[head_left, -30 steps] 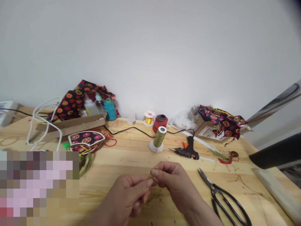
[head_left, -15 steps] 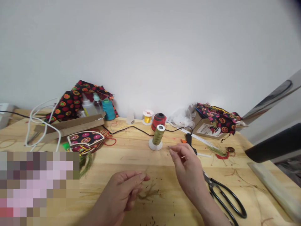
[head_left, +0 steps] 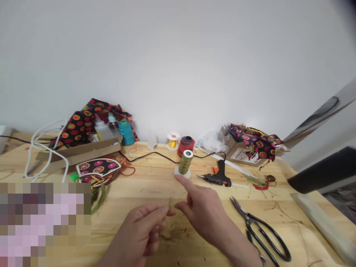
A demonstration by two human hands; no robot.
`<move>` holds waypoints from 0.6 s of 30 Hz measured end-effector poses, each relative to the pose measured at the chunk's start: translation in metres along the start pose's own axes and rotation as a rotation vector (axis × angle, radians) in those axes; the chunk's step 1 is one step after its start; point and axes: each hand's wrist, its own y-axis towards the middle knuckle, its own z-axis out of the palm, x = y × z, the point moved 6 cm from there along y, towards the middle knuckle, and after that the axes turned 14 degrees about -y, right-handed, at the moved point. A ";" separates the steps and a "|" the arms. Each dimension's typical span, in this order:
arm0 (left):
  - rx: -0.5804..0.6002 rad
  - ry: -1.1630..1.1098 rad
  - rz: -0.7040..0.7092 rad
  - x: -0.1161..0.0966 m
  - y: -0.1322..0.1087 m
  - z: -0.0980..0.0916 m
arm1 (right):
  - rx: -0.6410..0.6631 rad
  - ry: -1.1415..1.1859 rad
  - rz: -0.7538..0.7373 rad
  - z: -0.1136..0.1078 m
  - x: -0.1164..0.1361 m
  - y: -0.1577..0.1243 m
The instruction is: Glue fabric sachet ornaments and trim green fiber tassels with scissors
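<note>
My left hand (head_left: 147, 226) is closed in a pinch on a short bit of olive-green thread (head_left: 170, 201), whose end pokes up above the fingertips. Close beside it, my right hand (head_left: 203, 207) has its index finger stretched out and its thumb apart, the thumb tip almost at the left fingertips. Its other fingers are curled and partly hidden; I see nothing held there. Just beyond that index finger stands an olive-green thread spool (head_left: 186, 162) on a white base. Loose green strands (head_left: 171, 235) lie on the table beneath my hands.
Black-handled scissors (head_left: 258, 226) lie right of my right forearm. Behind them is a black glue gun (head_left: 218, 176). Red (head_left: 186, 146), yellow (head_left: 172, 141) and teal (head_left: 127, 132) thread spools stand by the wall. Patterned fabric pieces (head_left: 98, 167) lie at left; a cardboard box (head_left: 241, 150) stands at right.
My right hand has moved left toward my left hand, opening from a pinch to a stretched index finger. The glue gun and scissor blades now show. My left hand keeps its pinch.
</note>
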 end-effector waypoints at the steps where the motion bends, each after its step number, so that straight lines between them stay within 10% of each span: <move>1: -0.012 -0.011 0.003 -0.001 -0.001 0.001 | -0.009 -0.007 0.010 0.001 0.002 0.003; 18: -0.004 -0.067 0.055 -0.010 0.000 0.011 | -0.316 0.796 0.178 -0.073 -0.016 0.081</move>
